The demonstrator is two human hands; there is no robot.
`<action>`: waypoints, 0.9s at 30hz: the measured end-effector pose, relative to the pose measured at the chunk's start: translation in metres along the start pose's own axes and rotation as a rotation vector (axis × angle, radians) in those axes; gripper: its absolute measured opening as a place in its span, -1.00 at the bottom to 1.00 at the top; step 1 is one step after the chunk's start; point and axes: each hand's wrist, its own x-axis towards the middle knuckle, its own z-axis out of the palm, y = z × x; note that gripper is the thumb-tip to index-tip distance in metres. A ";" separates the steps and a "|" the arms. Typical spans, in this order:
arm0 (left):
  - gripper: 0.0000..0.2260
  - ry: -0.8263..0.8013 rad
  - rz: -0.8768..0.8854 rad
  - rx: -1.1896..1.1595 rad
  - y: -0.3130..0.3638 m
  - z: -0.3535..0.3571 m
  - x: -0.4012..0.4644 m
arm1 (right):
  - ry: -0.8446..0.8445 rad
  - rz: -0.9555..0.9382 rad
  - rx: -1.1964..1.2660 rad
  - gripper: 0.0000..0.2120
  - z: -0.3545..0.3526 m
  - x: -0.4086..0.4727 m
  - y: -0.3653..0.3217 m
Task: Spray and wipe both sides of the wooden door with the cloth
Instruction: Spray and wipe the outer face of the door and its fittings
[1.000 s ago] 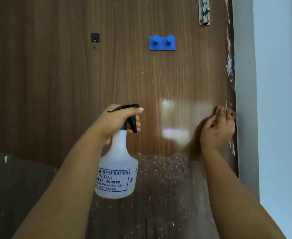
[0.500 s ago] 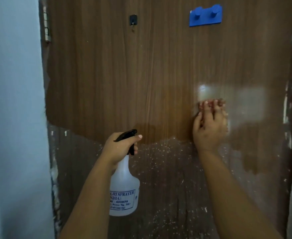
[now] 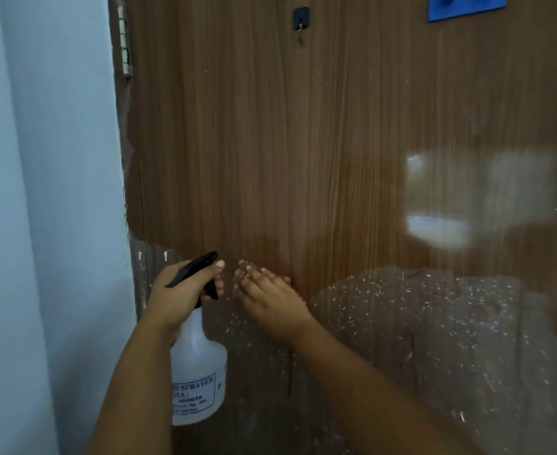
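As we looked down, our left hand gripped the sprayer, fingers round its trigger. Our right hand lay flat on the door, just right of the nozzle; cloth not visible, prob. under the palm.

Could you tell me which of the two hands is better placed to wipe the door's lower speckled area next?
Right hand: it lies flat on the door beside the speckles; the left hand grips the spray bottle.

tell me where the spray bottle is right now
In the head view, the spray bottle is at lower left, gripped by the left hand near the door's hinge edge, beside the right hand.
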 end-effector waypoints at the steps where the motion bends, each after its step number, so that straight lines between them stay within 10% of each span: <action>1: -0.83 0.007 -0.009 -0.010 -0.001 -0.008 0.005 | 0.019 0.012 0.006 -0.48 -0.003 0.001 0.010; 10: -0.80 0.016 0.007 0.042 -0.038 -0.050 0.048 | 0.645 0.954 -0.102 -0.66 -0.072 0.060 0.141; 18: -0.92 -0.125 -0.006 0.153 -0.053 -0.095 0.060 | 0.329 0.262 -0.062 -0.63 0.012 0.090 0.002; 27: -0.83 0.144 -0.008 0.129 -0.074 -0.135 0.079 | 0.482 0.668 0.003 -0.65 -0.035 0.184 0.047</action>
